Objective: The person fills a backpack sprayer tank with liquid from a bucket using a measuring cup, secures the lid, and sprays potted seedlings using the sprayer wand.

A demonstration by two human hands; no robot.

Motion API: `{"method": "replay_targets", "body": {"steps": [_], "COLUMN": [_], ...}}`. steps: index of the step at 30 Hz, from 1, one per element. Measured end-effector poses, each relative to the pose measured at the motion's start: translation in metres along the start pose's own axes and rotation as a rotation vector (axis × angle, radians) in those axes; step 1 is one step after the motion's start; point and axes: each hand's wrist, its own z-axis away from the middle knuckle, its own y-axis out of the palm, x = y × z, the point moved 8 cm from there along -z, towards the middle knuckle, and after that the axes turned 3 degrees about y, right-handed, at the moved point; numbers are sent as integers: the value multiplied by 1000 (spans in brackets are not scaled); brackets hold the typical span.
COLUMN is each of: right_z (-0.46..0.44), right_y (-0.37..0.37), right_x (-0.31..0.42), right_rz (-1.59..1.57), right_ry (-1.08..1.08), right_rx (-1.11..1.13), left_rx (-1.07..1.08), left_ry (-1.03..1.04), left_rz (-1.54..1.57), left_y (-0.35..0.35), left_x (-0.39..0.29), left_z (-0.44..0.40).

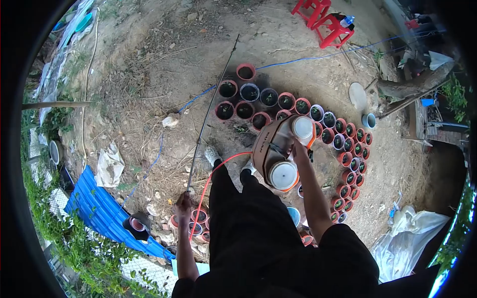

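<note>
My left hand [184,202] is closed around the lower end of a long, thin spray wand [203,124], which slants up and away over the dirt. My right hand [299,150] grips the top of a brown and orange sprayer tank [266,149] with two round white caps [283,175]. The fingers partly hide the grip there. A red hose [208,175] curves from the tank toward my left hand. Beyond the tank, several potted seedlings [285,101] stand in a curved band on the ground, and the tank covers some of them.
Red plastic stools [332,32] stand at the far right, with a water bottle [347,21] on one. A blue hose [293,61] crosses the ground. Blue corrugated sheeting [102,206] lies at left, white plastic sheeting [410,238] at lower right. More pots [199,216] sit near my legs.
</note>
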Motion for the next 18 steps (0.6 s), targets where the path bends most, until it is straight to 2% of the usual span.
{"method": "replay_targets", "body": {"steps": [2,4,5,6,9,11,12,13,15,16,18], "right_z": [0,9,4,7,22,29,29,23,27,23,14], "right_y": [34,76,92,107,158,198,218,231,264,286,327], "right_x": [23,47,55,65,91,108,116,119,126,135,153], "right_rz": [-8,47,51,85,96,108,120,154,132,122,160], "right_ry": [-17,-43,-58,-66,-111,-130,-129,-78,-130,-149,-143], "right_rx": [94,229,219,213,249,275,300,257,280,321,305], "left_rx": [7,-49,-51,-50,4,-33,44,32,67,7,26], "left_ry": [15,120,153,183,146,388,241,257,216,415,328], "left_rz": [-13,-12,-135,-9,-173,-37,-41,-68,-75,5,-65], "left_y": [-15,-35,-47,-55,-94,-112,-122,-132,-151,-157,-174], "left_x": [-14,-41,-58,-69,-70,-73,-71,-83,-106,-110,-123], "left_z": [-33,-71,-91,-108,-175,-227,-253,-272,-314,-339,-384]}}
